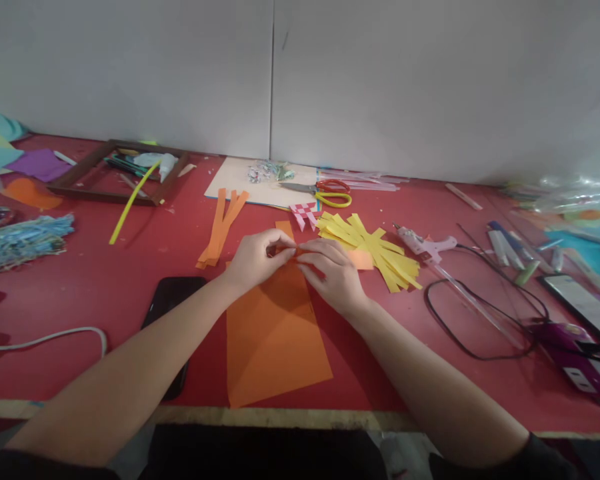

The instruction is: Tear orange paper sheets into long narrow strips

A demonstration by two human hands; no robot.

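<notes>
Above a sheet of orange paper [275,340], my left hand [263,257] and my right hand [335,273] meet fingertip to fingertip. Both pinch an orange paper strip [285,231], part of which sticks up behind the left fingers. Another orange end [363,260] shows to the right, behind my right hand. How the strip is folded between the fingers is hidden. Several orange strips [223,227] lie left of my hands. A pile of yellow paper strips [375,247] is on the right, and a small pink woven paper piece [305,215] lies just beyond my fingers.
Scissors [333,193] rest by a cream board [230,180] at the back. A pink glue gun [425,245] with a looping black cable and a purple power strip [570,353] lie right. A black phone [173,300] sits under my left forearm; a brown frame [85,170] stands far left.
</notes>
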